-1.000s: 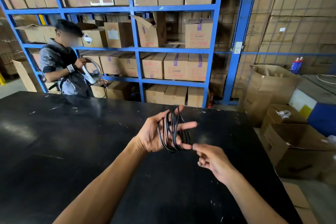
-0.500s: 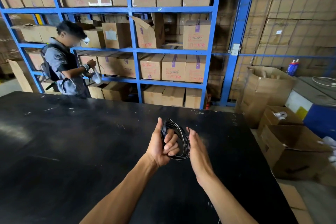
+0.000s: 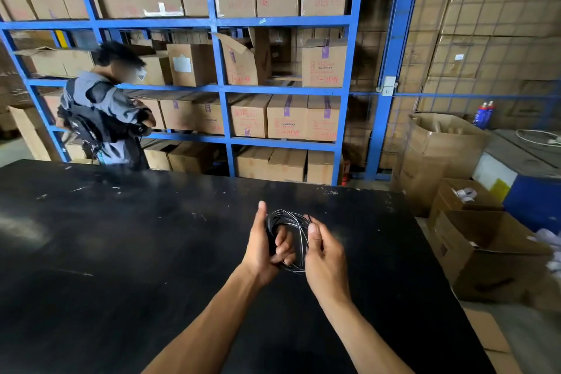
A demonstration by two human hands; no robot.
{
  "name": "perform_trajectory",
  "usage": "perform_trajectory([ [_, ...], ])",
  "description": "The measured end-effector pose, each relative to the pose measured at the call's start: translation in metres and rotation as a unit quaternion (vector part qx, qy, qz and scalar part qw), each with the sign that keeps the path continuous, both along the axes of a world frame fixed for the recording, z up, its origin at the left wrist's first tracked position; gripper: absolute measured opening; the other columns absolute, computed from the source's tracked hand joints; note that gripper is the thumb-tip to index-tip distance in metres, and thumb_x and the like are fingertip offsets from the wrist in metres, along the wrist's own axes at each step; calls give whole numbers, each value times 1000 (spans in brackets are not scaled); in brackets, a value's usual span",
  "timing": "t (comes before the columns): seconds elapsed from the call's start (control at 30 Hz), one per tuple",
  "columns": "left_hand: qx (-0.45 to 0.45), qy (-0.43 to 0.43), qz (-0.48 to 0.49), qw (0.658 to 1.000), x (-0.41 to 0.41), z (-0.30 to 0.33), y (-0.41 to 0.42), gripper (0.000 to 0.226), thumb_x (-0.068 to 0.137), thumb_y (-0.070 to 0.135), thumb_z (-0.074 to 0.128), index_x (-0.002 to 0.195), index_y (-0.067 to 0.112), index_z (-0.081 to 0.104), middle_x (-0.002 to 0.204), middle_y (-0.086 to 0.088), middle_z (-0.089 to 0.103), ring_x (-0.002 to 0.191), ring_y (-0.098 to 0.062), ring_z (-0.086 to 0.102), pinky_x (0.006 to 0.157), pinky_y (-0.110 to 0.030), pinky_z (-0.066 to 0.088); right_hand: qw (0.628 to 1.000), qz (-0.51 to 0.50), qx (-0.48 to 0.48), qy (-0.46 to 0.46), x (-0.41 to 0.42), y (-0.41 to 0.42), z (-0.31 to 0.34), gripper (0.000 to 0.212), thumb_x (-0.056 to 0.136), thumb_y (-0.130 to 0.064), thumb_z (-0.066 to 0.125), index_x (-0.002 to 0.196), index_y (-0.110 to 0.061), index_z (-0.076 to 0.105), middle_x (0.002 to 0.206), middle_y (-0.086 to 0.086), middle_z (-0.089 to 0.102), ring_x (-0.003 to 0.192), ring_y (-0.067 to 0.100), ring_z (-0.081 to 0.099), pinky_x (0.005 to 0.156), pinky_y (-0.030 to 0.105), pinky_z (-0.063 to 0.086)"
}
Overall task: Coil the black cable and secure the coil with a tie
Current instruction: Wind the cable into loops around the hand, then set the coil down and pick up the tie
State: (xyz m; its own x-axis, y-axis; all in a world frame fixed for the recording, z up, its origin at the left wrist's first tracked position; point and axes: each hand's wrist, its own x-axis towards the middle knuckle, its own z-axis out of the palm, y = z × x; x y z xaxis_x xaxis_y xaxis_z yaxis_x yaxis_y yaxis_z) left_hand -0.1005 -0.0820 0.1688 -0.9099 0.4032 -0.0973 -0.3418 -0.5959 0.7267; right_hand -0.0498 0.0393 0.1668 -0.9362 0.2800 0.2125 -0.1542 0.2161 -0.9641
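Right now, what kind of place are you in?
Probably a warehouse or stockroom: tall blue shelving packed with cardboard boxes, more open cartons on the floor, and a big black worktable.

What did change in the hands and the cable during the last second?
The left hand closed its open fingers around the black cable coil. The right hand rose from below to pinch the coil's right side. The coil remains above the black table.

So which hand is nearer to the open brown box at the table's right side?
The right hand: it is between the coil and the open brown box. The left hand is farther, left of the black cable coil.
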Motion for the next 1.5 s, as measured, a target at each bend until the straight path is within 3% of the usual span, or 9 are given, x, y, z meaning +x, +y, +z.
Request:
perform_trajectory([
  [0.17,-100,-58,156,981,-1,-6,10,58,97,45,39,49,14,31,42,-4,24,33,-15,17,36,-22,18,994,55,75,-54,-5,2,-4,45,96,-61,44,123,-32,65,115,-4,70,106,10,66,97,37,53],
  [0.3,-80,-77,133,985,-3,-9,9,54,101,39,40,54,13,40,46,-1,24,31,-12,16,34,-24,24,981,24,193,-7,-1,8,-9,44,105,-25,51,147,-14,52,131,2,60,122,14,57,93,11,33],
  [0.4,-58,-90,98,989,-1,-11,6,63,96,59,39,56,11,42,44,1,25,32,-12,18,38,-26,29,982,2,188,-10,-6,13,-19,38,105,-12,48,142,-11,56,120,7,68,104,17,65,88,18,44],
  [0.5,-92,-94,50,990,2,-5,0,67,84,71,48,53,13,35,44,-1,21,37,-16,18,51,-32,34,993,51,39,-99,-10,19,-13,29,106,-12,45,129,-10,63,89,0,62,74,12,58,75,30,51],
  [0.67,-159,-96,76,980,1,-3,11,45,82,34,59,50,20,31,44,3,19,35,-14,17,48,-29,34,963,24,-212,-168,-14,15,-1,29,102,-8,42,99,-8,71,68,1,45,49,10,35,49,27,36],
  [0.83,-175,-111,149,967,8,-11,24,37,84,35,50,56,12,41,47,-4,26,37,-20,27,43,-29,40,989,-29,28,-139,-11,11,2,35,101,-25,40,90,-21,73,87,6,71,87,27,66,78,39,53],
  [1.0,-376,31,94,921,9,-12,15,45,91,49,52,97,6,66,64,-16,64,59,-31,67,60,-34,54,992,-42,81,-92,-9,28,-9,38,101,-19,42,115,-24,77,121,3,75,110,23,68,99,38,51],
  [1.2,-385,274,81,877,23,-26,34,30,96,29,61,125,24,66,104,-4,74,93,-22,70,85,-31,58,993,-27,74,-86,-2,49,-7,43,93,-29,37,132,-32,55,125,9,67,113,29,64,100,48,49],
  [1.5,-520,408,108,742,37,-28,74,24,93,9,63,114,11,74,80,-1,66,64,-7,61,67,-21,50,986,-36,83,-144,-2,95,-4,29,100,-19,41,123,-21,60,132,7,62,122,28,58,101,38,42],
])
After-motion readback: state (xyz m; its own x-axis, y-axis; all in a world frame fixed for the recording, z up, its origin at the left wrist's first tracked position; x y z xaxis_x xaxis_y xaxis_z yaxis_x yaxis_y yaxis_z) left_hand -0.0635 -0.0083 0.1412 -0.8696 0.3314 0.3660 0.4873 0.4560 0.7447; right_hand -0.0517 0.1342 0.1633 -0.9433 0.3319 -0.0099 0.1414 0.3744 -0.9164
